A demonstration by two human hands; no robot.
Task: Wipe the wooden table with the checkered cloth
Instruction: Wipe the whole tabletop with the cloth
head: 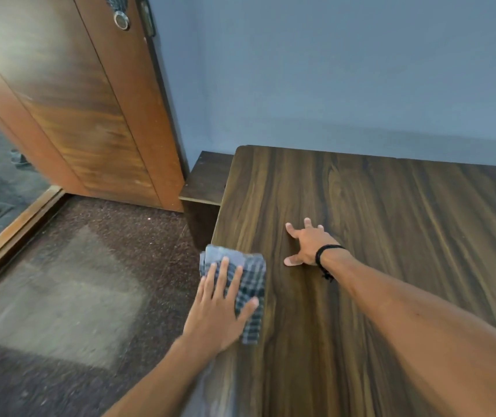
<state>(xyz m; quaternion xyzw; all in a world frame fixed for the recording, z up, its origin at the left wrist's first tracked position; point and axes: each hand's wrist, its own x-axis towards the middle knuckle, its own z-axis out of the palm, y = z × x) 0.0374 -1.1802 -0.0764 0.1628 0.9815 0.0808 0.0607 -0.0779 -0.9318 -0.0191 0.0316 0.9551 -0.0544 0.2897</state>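
Observation:
The dark wooden table (391, 236) fills the right half of the view, its left edge running down the middle. A folded blue-and-white checkered cloth (251, 281) lies on that left edge, slightly overhanging it. My left hand (219, 308) presses flat on the cloth with fingers spread over it. My right hand (307, 245), with a black band on the wrist, rests flat on the bare tabletop to the right of the cloth, fingers apart and holding nothing.
A lower dark wooden stand (207, 182) adjoins the table's far left corner. A brown wooden door (90, 100) stands open at the left, over a dark speckled floor (75, 281). A blue-grey wall (331, 70) runs behind the table.

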